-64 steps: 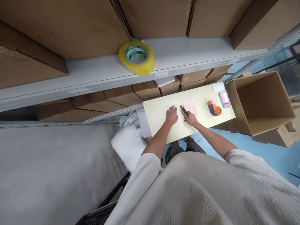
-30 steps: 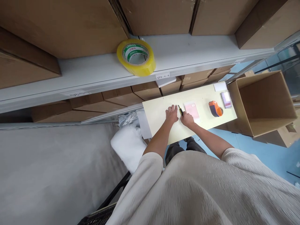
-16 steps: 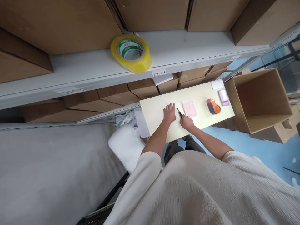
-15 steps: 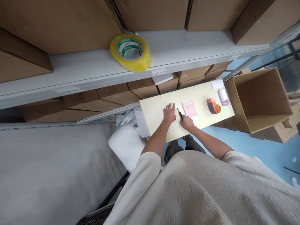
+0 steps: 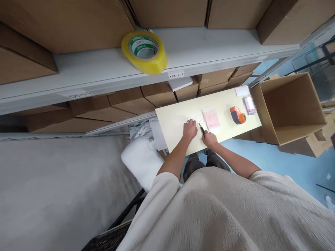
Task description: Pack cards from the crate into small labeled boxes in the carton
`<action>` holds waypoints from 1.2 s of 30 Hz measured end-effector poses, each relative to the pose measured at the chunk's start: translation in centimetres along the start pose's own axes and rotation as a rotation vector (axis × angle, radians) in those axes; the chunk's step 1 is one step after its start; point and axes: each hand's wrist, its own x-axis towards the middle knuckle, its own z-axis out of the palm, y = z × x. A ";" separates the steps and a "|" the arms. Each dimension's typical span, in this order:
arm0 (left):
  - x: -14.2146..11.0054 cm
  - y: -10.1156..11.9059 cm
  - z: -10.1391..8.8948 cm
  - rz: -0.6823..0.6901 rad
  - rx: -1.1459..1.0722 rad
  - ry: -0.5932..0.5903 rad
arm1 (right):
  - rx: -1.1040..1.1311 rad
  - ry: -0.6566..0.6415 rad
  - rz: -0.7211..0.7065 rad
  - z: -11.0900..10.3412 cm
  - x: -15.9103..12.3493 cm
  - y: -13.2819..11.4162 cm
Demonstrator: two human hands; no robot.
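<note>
Within right hand (image 5: 209, 139), partly hidden knife (image 5: 201, 129)

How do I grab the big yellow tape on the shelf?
Probably from the front: pinch the yellow tape by its rim, fingers inside the hole. It lies flat near the front of the shelf, hole up, with cardboard boxes behind.

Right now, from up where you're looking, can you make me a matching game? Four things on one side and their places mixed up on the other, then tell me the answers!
Things:
1. yellow tape roll
2. knife
3. orange tape dispenser
4. big cardboard box

Places:
A. on the pale tabletop
B. open, beside the tabletop
C. on the grey shelf
D. in the right hand

Answers: 1-C, 2-D, 3-A, 4-B
</note>
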 end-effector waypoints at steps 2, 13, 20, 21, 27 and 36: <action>-0.5 0.1 0.2 0.005 -0.004 -0.021 | -0.002 0.004 0.002 0.2 -0.3 0.1; -2.7 0.2 2.4 0.011 -0.012 -0.085 | -0.035 -0.027 0.010 2.1 -2.4 1.5; -2.6 0.2 2.8 0.009 -0.017 -0.088 | -0.057 -0.045 -0.003 2.9 -3.9 2.3; -2.6 0.2 2.8 0.010 -0.017 -0.093 | -0.062 -0.048 -0.006 3.0 -4.1 2.3; -2.1 0.1 3.0 -0.004 -0.043 -0.123 | -0.073 -0.066 -0.019 3.7 -5.3 2.8; -2.1 0.2 2.8 -0.021 -0.023 -0.127 | -0.060 -0.113 -0.015 3.4 -7.0 3.5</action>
